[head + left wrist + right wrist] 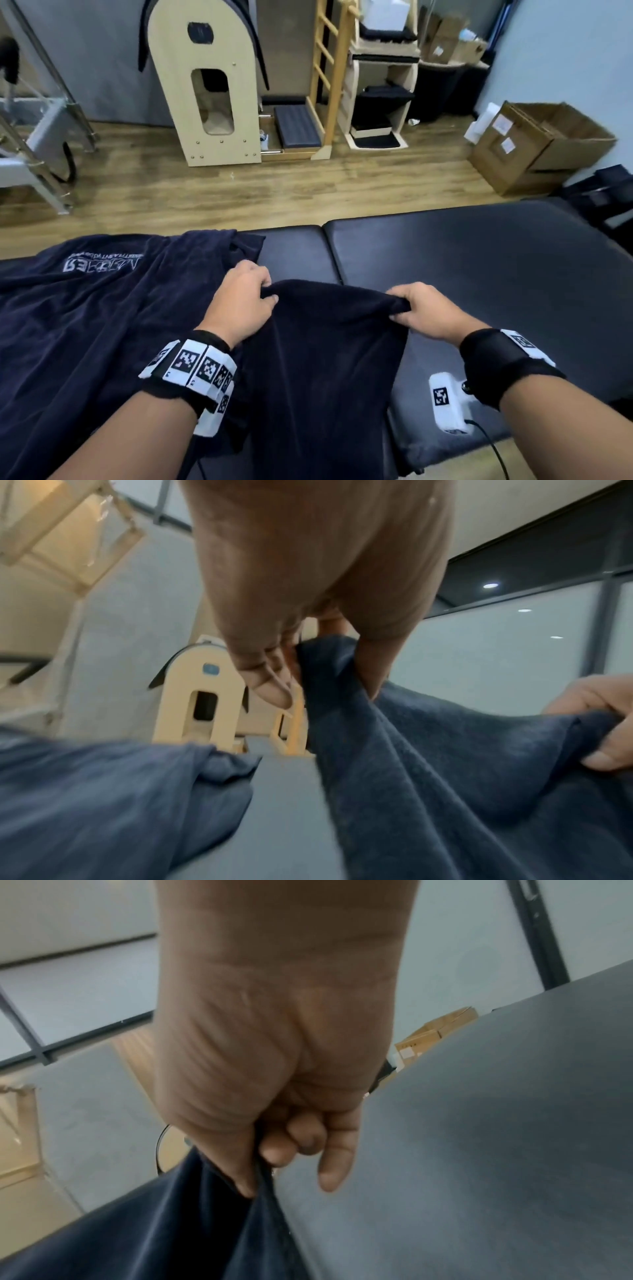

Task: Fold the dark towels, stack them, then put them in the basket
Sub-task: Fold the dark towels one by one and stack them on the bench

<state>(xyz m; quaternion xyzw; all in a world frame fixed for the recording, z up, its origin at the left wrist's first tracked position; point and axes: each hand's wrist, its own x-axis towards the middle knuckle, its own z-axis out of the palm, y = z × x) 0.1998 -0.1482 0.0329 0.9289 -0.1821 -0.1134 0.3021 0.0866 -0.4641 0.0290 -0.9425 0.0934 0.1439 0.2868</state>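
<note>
A dark navy towel (pixel 325 359) hangs from both my hands above the black padded table (pixel 479 260). My left hand (pixel 246 294) pinches its upper left corner, and my right hand (pixel 411 308) pinches the upper right corner. The left wrist view shows the towel (pixel 428 764) bunched between thumb and fingers (pixel 270 691). In the right wrist view the cloth (pixel 192 1231) is caught between thumb and curled fingers (pixel 274 1150). A second navy towel (pixel 85 308) with white lettering lies spread over the table's left part. No basket is in view.
The table's right half carries nothing but a white device (pixel 448 401) with a cable near the front edge. Beyond the table is wood floor, wooden exercise equipment (pixel 209 85), a ladder frame (pixel 329 68) and cardboard boxes (pixel 534 147) at the right.
</note>
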